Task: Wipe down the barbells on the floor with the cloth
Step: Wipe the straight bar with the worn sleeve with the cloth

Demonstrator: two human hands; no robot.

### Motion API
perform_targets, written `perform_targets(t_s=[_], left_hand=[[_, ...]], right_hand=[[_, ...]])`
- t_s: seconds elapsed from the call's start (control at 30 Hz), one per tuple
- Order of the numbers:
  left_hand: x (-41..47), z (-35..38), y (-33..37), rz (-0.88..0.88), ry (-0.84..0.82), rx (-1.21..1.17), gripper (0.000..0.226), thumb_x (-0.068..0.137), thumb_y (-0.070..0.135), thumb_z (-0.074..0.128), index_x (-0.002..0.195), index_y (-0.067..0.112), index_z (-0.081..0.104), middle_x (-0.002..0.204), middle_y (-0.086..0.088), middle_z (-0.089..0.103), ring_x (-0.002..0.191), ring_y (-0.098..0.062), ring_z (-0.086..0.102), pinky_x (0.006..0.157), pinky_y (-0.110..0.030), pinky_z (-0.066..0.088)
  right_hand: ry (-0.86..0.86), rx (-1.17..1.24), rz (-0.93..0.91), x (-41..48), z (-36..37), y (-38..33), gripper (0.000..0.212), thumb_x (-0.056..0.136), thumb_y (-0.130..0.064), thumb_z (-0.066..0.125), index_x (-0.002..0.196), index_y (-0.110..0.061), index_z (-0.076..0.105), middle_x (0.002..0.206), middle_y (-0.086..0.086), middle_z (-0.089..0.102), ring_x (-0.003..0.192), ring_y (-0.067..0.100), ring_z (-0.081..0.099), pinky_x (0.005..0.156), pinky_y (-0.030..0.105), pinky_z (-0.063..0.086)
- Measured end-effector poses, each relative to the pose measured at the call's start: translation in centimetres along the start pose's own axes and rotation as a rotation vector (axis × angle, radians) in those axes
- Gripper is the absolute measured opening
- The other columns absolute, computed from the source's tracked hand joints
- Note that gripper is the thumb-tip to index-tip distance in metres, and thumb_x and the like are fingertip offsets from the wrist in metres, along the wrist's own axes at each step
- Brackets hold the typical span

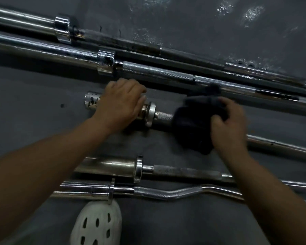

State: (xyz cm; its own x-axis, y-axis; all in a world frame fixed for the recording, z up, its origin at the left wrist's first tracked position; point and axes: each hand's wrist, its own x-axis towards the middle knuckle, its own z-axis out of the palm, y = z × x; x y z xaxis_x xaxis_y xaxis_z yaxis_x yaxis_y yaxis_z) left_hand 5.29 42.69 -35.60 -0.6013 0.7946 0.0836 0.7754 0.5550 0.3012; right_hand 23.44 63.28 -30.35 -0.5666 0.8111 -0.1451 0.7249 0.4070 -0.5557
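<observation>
1. Nearest the camera, a white perforated clog [97, 225] stands on the dark floor [42, 96], just beside the sleeve end of a curl bar [184, 191]. Nothing touches that bar; its chrome looks bright, but whether it has been wiped cannot be told.
2. Just beyond lies a straight barbell [184, 171], its knurled section dull grey, with no hand on it.
3. Work is on the middle barbell [163, 116]. The left hand [120, 105] is curled over its sleeve, steadying it. The right hand [228, 124] clutches the dark cloth [193, 124], bunched around the shaft just past the collar. The exposed sleeve end shows dark pitting.
4. Farthest off, the far barbells [157, 69] lie side by side, with black spotting on sleeves and collars and a grimy, rust-toned stretch on the rearmost shaft.
5. By my judgement the job is mid-way at best: one bar is being wiped, and the far ones look unclean.
6. No brand, label or writing is readable anywhere.
</observation>
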Motion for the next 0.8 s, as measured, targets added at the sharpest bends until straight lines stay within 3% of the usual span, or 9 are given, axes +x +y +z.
perform_targets(t_s=[0.1,0.2,0.3,0.4,0.43,0.5,0.6,0.7,0.8], left_hand=[[-3.2,0.8,1.8,-0.073,0.001,0.007,0.037,0.097,0.040,0.041,0.121,0.017,0.057,0.119,-0.003,0.059,0.110,-0.028,0.049,0.098,-0.045,0.033],[-3.0,1.2,2.1,-0.062,-0.102,0.084,0.042,0.097,0.044,0.034,0.122,0.019,0.056,0.121,-0.002,0.058,0.114,-0.028,0.048,0.102,-0.045,0.028],[1.1,-0.1,1.3,-0.094,-0.140,-0.021,0.042,0.099,0.045,0.029,0.114,0.021,0.060,0.114,-0.002,0.063,0.108,-0.028,0.053,0.094,-0.042,0.033],[1.1,-0.5,-0.4,-0.041,-0.138,-0.149,0.048,0.099,0.042,0.032,0.127,0.012,0.057,0.124,-0.008,0.061,0.114,-0.030,0.053,0.099,-0.044,0.037],[0.3,-0.4,-0.5,-0.003,-0.145,-0.084,0.050,0.099,0.043,0.034,0.132,0.010,0.054,0.129,-0.009,0.059,0.118,-0.031,0.051,0.104,-0.046,0.035],[-1.0,-0.3,-0.5,0.041,-0.154,0.010,0.050,0.099,0.042,0.035,0.133,0.011,0.053,0.131,-0.009,0.057,0.119,-0.030,0.050,0.106,-0.046,0.033],[-0.1,-1.4,0.5,-0.072,-0.072,-0.025,0.039,0.100,0.040,0.033,0.102,0.017,0.064,0.100,-0.007,0.065,0.094,-0.032,0.056,0.084,-0.042,0.040],[1.1,-2.1,-0.7,-0.106,-0.077,-0.125,0.037,0.100,0.041,0.033,0.075,0.021,0.052,0.076,-0.006,0.056,0.078,-0.033,0.055,0.066,-0.040,0.040],[0.1,-1.2,-0.7,-0.065,-0.141,-0.041,0.039,0.099,0.042,0.032,0.085,0.017,0.057,0.083,-0.009,0.060,0.079,-0.033,0.055,0.066,-0.038,0.034]], right_hand=[[0.118,-0.103,0.291,-2.0,0.9,1.0,0.066,0.074,-0.026,0.047,0.138,-0.014,0.052,0.136,0.021,0.047,0.125,0.040,0.045,0.106,0.035,0.029],[-0.111,-0.100,0.116,-6.7,6.2,-3.5,0.060,0.079,-0.019,0.064,0.137,-0.025,0.050,0.134,0.014,0.041,0.118,0.037,0.042,0.102,0.037,0.033],[-0.280,0.176,0.025,-7.4,7.3,-6.1,0.060,0.077,-0.011,0.066,0.133,-0.025,0.050,0.124,0.007,0.049,0.111,0.023,0.052,0.101,0.038,0.044],[-0.025,0.198,-0.010,-4.7,3.8,-2.7,0.056,0.074,0.004,0.062,0.126,-0.014,0.055,0.118,0.008,0.048,0.097,-0.013,0.044,0.097,0.008,0.035],[0.087,0.194,0.062,-3.8,2.6,-1.0,0.056,0.075,0.005,0.060,0.128,-0.011,0.054,0.121,0.010,0.044,0.099,-0.013,0.043,0.095,0.001,0.029],[0.196,0.246,0.299,-3.4,2.3,0.2,0.060,0.078,-0.003,0.058,0.136,-0.008,0.044,0.128,0.011,0.038,0.116,0.010,0.047,0.103,0.008,0.031],[-0.040,0.353,0.331,-6.0,6.5,-3.6,0.069,0.074,-0.021,0.060,0.139,-0.018,0.036,0.132,0.011,0.047,0.116,0.028,0.054,0.105,0.035,0.043],[-0.318,0.392,0.159,-7.8,7.2,-6.4,0.046,0.077,-0.013,0.065,0.117,-0.031,0.049,0.112,0.001,0.060,0.093,0.012,0.060,0.087,0.028,0.049],[-0.140,0.359,0.175,-4.4,2.2,-3.1,0.035,0.078,-0.011,0.062,0.099,-0.039,0.056,0.100,-0.008,0.065,0.086,-0.004,0.061,0.086,0.019,0.051]])
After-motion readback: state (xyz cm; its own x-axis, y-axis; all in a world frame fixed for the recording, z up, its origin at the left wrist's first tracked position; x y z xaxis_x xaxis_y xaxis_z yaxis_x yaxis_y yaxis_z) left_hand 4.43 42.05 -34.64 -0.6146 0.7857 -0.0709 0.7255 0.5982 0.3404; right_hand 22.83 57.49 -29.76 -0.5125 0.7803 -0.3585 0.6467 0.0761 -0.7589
